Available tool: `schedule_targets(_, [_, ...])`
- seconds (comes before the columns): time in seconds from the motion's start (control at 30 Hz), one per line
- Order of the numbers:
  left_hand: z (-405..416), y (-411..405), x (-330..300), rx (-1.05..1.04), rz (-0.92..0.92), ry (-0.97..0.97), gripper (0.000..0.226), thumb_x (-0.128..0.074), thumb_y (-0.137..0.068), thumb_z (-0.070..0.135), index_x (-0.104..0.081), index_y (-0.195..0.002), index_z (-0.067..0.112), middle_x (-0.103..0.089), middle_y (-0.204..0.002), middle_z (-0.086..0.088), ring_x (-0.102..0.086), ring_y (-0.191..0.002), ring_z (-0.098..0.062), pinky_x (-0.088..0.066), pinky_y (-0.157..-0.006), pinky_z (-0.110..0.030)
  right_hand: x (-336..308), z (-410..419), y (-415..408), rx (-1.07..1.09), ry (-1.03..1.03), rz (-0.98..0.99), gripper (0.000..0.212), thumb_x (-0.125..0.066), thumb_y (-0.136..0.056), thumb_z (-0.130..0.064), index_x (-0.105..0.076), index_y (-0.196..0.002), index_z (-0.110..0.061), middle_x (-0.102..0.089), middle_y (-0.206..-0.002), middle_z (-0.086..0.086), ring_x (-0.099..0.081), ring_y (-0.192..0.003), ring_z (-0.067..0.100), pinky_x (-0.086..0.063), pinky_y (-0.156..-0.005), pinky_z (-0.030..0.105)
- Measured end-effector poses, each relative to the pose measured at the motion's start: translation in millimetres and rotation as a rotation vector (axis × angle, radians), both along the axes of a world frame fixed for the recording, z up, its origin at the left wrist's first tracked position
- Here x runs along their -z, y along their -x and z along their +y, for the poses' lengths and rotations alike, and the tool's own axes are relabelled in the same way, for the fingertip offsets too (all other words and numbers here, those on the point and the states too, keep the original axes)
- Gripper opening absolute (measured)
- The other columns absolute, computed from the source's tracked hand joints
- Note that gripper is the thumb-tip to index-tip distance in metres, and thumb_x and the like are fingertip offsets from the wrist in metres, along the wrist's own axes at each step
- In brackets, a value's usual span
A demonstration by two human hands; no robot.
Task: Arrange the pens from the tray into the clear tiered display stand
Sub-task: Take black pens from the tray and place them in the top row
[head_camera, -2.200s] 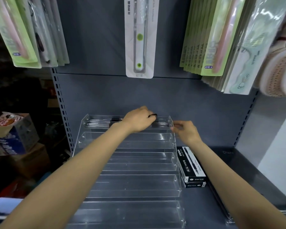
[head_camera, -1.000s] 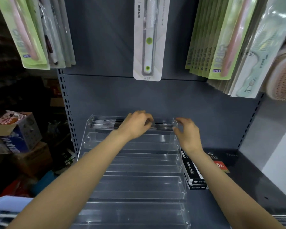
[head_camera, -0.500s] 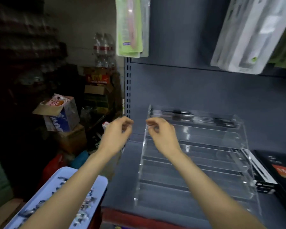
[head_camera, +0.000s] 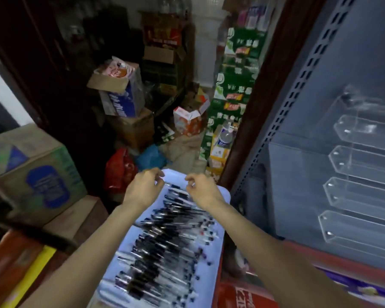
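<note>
A pale blue tray lies low in the middle, covered with several black pens lying crosswise. My left hand and right hand hover side by side over the tray's far end, fingers curled and apart, with nothing visibly held. Their fingertips are close to the farthest pen. The clear tiered display stand sits on the grey shelf to the right, well away from both hands. The tiers in view look empty, and the image is blurred.
Cardboard boxes stand to the left of the tray. A red bag and more stacked boxes lie beyond it. Green cartons rise beside the shelf's perforated upright. A red box sits below the shelf edge.
My view has swung left and down from the stand to the tray. Both hands left the stand's top tier and now hover over the pens at the tray's far end.
</note>
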State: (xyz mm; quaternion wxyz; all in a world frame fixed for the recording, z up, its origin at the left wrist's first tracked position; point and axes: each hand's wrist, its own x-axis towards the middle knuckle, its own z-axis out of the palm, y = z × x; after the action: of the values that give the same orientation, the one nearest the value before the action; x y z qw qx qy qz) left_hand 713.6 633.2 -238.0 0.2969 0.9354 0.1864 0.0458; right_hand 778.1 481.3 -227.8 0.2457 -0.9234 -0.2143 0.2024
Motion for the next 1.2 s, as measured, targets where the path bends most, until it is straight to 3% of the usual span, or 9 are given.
schedule_targets(0.3, [24.9,-23.0,76.2,0.354,0.215,-0.026,0.037,-0.044,-0.096,0.008,-0.049,-0.133,0.008,-0.053,-0.129,-0.018,-0.053,-0.113,-0.033,-0.043,-0.096,-0.040,76.9,11.7,-31.2,0.062,0.275,-0.012,0.041,-0.043,-0.099,-0.013,-0.042,-0.140,-0.011,-0.059,-0.119,0.017,-0.061,-0.095,0.032,-0.054,-0.081,0.044])
schedule_targets(0.4, [23.3,-39.6,83.0,0.334,0.190,0.020,0.031,-0.049,-0.095,0.009,-0.057,-0.124,0.005,-0.053,-0.129,-0.016,-0.051,-0.117,-0.032,-0.040,-0.100,-0.036,91.4,11.2,-40.4,0.150,0.338,-0.006,0.018,-0.043,-0.097,-0.008,-0.060,-0.099,-0.012,-0.057,-0.091,0.011,-0.060,-0.099,0.027,-0.049,-0.083,0.038])
schedule_targets(0.5, [23.7,-51.9,91.9,0.344,0.196,0.043,0.025,-0.055,-0.091,0.009,-0.063,-0.115,0.006,-0.060,-0.122,-0.014,-0.057,-0.108,-0.031,-0.045,-0.094,-0.037,92.1,8.4,-45.9,0.516,0.502,0.035,0.019,-0.043,-0.091,0.003,-0.060,-0.085,0.002,-0.063,-0.084,0.014,-0.061,-0.084,0.025,-0.046,-0.072,0.034])
schedule_targets(0.63, [26.7,-60.2,108.9,0.328,0.217,0.173,0.019,-0.064,-0.084,0.003,-0.066,-0.103,0.004,-0.063,-0.108,-0.010,-0.059,-0.100,-0.027,-0.048,-0.092,-0.040,98.2,13.2,-46.8,0.310,0.148,0.185,0.025,-0.045,-0.091,0.003,-0.066,-0.101,0.013,-0.065,-0.105,0.031,-0.062,-0.101,0.042,-0.052,-0.087,0.049])
schedule_targets(0.73, [28.3,-64.9,113.5,0.320,0.225,0.230,0.014,-0.066,-0.082,0.001,-0.066,-0.096,0.004,-0.066,-0.103,-0.011,-0.061,-0.094,-0.025,-0.050,-0.089,-0.035,99.5,4.2,-50.6,0.293,0.173,0.206,0.027,-0.048,-0.095,-0.007,-0.067,-0.080,0.004,-0.065,-0.086,0.023,-0.061,-0.083,0.035,-0.051,-0.082,0.040])
schedule_targets(0.83, [29.5,-67.1,114.8,0.345,0.218,0.247,0.008,-0.067,-0.081,0.004,-0.065,-0.087,0.009,-0.067,-0.098,-0.008,-0.061,-0.090,-0.021,-0.050,-0.086,-0.032,100.0,3.6,-49.1,0.251,0.120,0.233,0.038,-0.048,-0.094,-0.002,-0.039,-0.058,-0.012,-0.048,-0.070,0.022,-0.046,-0.068,0.030,-0.048,-0.082,0.046])
schedule_targets(0.97, [29.7,-60.6,105.8,0.277,0.111,0.559,0.013,-0.061,-0.087,0.002,-0.060,-0.077,0.011,-0.064,-0.082,0.004,-0.062,-0.080,-0.010,-0.050,-0.081,-0.023,103.9,-4.7,-47.5,0.349,0.025,0.109,0.038,-0.047,-0.085,0.004,-0.034,-0.059,-0.020,-0.027,-0.062,0.017,-0.030,-0.055,0.025,-0.046,-0.093,0.055])
schedule_targets(1.1, [24.1,-52.6,76.1,0.022,-0.077,0.902,0.012,-0.055,-0.092,0.007,-0.056,-0.081,0.012,-0.062,-0.086,-0.005,-0.063,-0.076,-0.005,-0.048,-0.068,-0.007,81.7,-9.0,-36.9,0.270,-0.019,0.094,0.014,-0.048,-0.095,-0.005,-0.061,-0.090,-0.006,-0.055,-0.082,0.006,-0.049,-0.074,0.018,-0.042,-0.082,0.033])
schedule_targets(1.2, [16.6,-55.9,52.3,-0.138,-0.189,1.054,0.013,-0.050,-0.095,0.014,-0.050,-0.082,0.014,-0.060,-0.090,-0.004,-0.064,-0.073,-0.007,-0.052,-0.065,-0.014,57.8,-10.2,-30.3,0.294,-0.166,0.108,0.018,-0.047,-0.098,-0.009,-0.059,-0.106,0.001,-0.061,-0.104,0.017,-0.056,-0.097,0.032,-0.044,-0.087,0.040])
